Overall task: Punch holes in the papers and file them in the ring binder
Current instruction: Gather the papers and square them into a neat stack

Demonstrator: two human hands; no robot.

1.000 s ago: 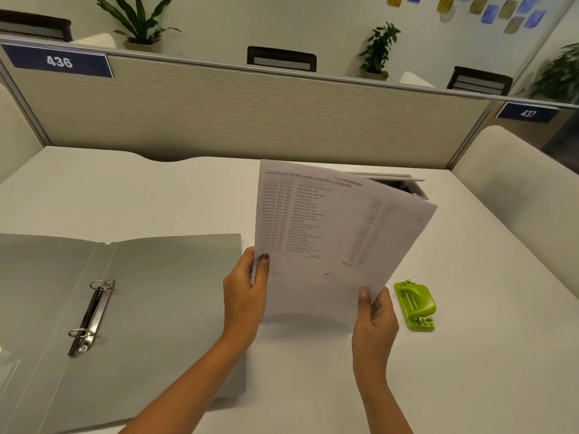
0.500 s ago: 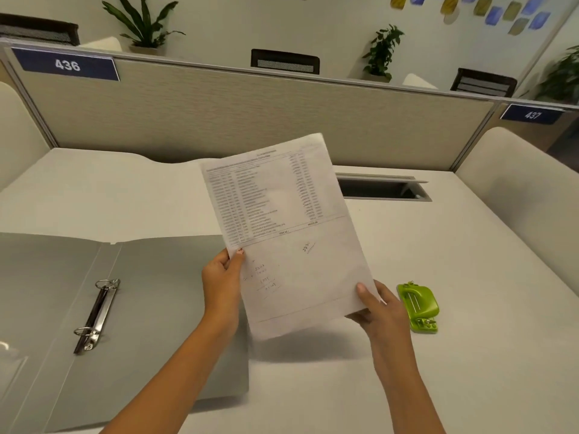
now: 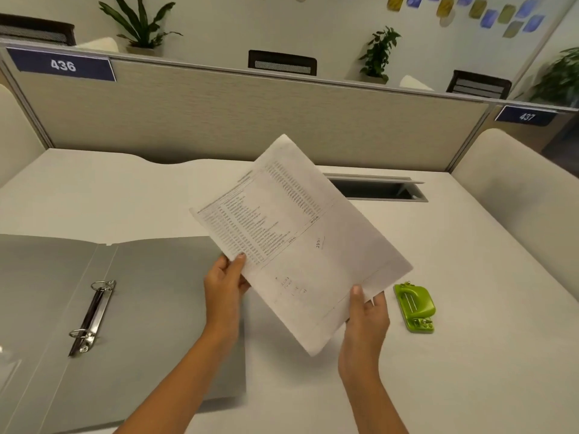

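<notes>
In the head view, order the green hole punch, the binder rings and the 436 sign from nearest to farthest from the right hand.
From the right hand:
1. Green hole punch, just to its right.
2. Binder rings, far left on the open binder.
3. 436 sign, upper left on the partition.

One head-worn wide-angle view looks forward and down from above the near edge of the white desk (image 3: pixel 94 195), close over it. It faces the far beige partition (image 3: pixel 238 120). The grey ring binder (image 3: pixel 150 296) fills the left, the green hole punch (image 3: pixel 415 306) sits right.
</notes>
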